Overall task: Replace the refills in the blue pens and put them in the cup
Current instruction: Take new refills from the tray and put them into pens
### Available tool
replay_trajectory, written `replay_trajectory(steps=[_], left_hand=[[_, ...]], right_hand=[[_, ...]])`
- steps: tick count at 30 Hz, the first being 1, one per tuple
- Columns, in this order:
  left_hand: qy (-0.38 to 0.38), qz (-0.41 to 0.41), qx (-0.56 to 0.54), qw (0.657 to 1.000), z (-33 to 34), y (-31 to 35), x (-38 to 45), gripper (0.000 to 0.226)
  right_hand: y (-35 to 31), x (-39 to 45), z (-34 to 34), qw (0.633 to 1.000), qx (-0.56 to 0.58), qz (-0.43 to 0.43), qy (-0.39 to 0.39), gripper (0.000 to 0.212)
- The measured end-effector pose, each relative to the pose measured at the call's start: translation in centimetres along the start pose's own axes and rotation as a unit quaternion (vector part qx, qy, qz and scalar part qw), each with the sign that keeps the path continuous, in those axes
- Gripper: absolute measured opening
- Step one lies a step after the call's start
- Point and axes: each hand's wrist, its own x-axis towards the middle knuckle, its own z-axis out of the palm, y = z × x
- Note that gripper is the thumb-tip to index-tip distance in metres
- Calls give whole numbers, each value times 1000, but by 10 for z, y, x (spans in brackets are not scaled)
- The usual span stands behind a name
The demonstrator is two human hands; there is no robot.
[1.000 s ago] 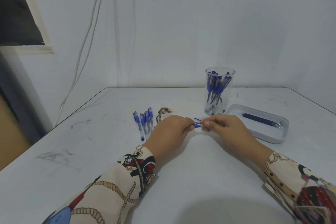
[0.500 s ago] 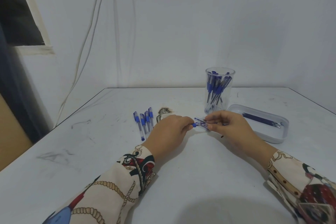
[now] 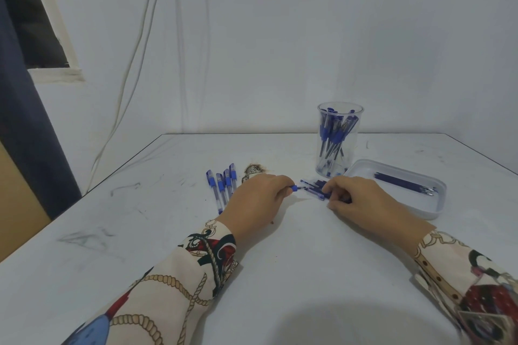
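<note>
A slim blue-gripped pen barrel [image 3: 295, 188] is pinched in the left hand [image 3: 259, 199] above the white desk [image 3: 280, 274], while loose blue pen parts [image 3: 315, 190] are grasped by the right hand [image 3: 354, 199]. The clear plastic cup [image 3: 339, 139] stands far right. A small part could be dropped if the pinch loosens.

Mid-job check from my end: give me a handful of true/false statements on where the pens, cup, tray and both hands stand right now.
1. The clear cup stands upright with blue pens inside. True.
2. The white tray holds nothing. False: dark blue refills lie in it.
3. A row of capped blue pens lies on the table beside the left hand. True.
4. The left hand is flat and holds nothing. False: its fingers pinch a pen part with a blue end.
5. The right hand is over the tray. False: it rests on the table in front of the cup, fingers curled at a small pile of dark blue pen pieces.
</note>
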Motion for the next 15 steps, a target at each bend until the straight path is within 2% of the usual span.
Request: replay_trajectory(steps=[11, 15], left_hand=[[-3, -3, 5, 1000, 0, 3, 0, 25], [0, -4, 0, 1000, 0, 4, -1, 26]], right_hand=[[1, -2, -3, 1000, 5, -16, -1, 25], [0, -4, -4, 999, -1, -35, 37, 28]])
